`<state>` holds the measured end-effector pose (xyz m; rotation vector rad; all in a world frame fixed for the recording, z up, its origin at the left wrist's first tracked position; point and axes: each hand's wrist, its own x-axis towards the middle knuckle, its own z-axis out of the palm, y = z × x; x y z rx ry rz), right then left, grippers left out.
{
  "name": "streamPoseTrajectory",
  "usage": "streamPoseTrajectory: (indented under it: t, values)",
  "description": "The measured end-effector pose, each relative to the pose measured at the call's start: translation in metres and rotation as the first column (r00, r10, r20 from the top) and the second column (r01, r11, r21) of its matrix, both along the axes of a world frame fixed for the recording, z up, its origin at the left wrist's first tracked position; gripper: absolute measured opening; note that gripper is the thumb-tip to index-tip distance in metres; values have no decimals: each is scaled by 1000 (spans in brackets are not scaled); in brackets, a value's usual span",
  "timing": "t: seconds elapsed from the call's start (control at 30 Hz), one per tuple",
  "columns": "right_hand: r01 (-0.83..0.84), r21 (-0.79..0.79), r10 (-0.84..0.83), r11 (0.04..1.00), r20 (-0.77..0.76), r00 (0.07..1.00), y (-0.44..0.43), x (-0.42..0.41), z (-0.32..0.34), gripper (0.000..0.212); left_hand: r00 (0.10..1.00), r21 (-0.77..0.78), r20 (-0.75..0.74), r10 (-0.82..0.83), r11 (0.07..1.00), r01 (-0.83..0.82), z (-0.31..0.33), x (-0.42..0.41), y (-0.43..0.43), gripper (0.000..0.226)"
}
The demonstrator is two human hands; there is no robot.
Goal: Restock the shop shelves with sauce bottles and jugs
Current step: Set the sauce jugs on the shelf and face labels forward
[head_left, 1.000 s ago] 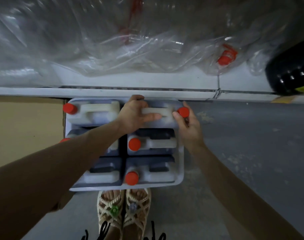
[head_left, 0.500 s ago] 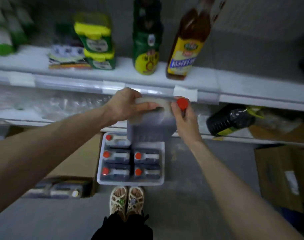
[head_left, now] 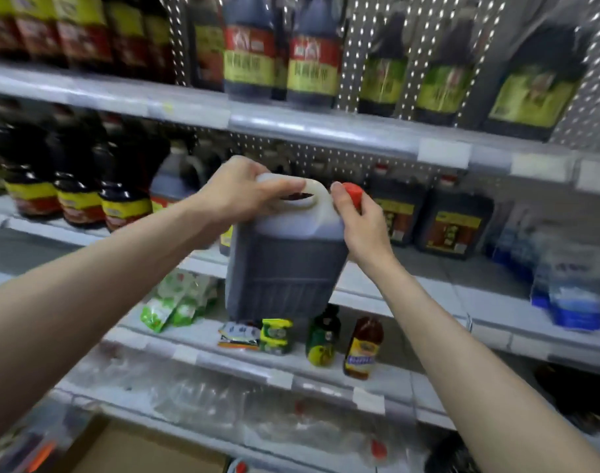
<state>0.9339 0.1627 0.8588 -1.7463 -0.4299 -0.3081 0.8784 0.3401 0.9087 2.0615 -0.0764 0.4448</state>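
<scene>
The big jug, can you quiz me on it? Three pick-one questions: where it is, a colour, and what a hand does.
1. Where is the jug? A in a tray on the floor; B held up before the shelves; C on the top shelf.
2. What colour is its cap? A red; B green; C blue.
3. What is the left hand doing? A lying flat on a shelf; B hanging open; C gripping the jug's handle.
Answers: B, both hands hold it in the air; A, the cap by the right hand is red; C, it curls round the handle.
</scene>
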Motion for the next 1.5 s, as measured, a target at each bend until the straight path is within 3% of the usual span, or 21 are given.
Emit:
streamPoseTrajectory:
  t: [0.17,0.23,0.3,0.47,0.57,0.6,0.7,0.8,0.97,1.1,1.3,1.4,1.5]
  values:
    - [-236,122,222,964,115,968,41,-14,78,17,989,-36,131,66,997,-62,80,-30,44,42]
    - [-312,174,296,934,116,948,61,-20,89,38,979,-85,174,103,992,-90,103,-39,61,52]
    - [-322,241,302,916,117,946,85,-25,99,55,972,-101,201,121,990,-102,120,-48,78,47]
    - [-289,349,234,891,190,953,148,-40,133,30,965,-112,251,80,992,-54,141,-67,126,27]
    - [-246,354,179,903,211,961,191,-42,142,79,955,-121,285,75,992,-42,150,-71,165,36]
    - [-245,346,176,906,220,960,205,-40,144,85,953,-114,293,78,992,-46,154,-70,180,38]
    - [-205,341,119,917,258,959,244,-50,159,41,956,-76,292,31,997,-9,167,-64,227,39]
    - [-168,360,50,918,315,948,282,-48,174,26,949,-27,315,-12,999,22,184,-54,269,36]
    - [-71,403,-85,913,356,931,334,-33,209,62,927,-52,358,-113,989,141,219,-20,319,32]
    - [-13,421,-148,907,349,925,352,-16,226,61,913,-19,373,-165,982,185,235,10,343,43]
    - [55,411,-220,910,367,904,363,16,237,69,900,-17,397,-181,979,204,246,55,358,36]
    - [55,411,-223,910,373,901,364,37,242,61,898,-35,394,-194,974,225,247,77,359,36]
    - [63,435,-227,898,336,914,362,64,241,29,901,-45,390,-191,973,226,251,97,356,36]
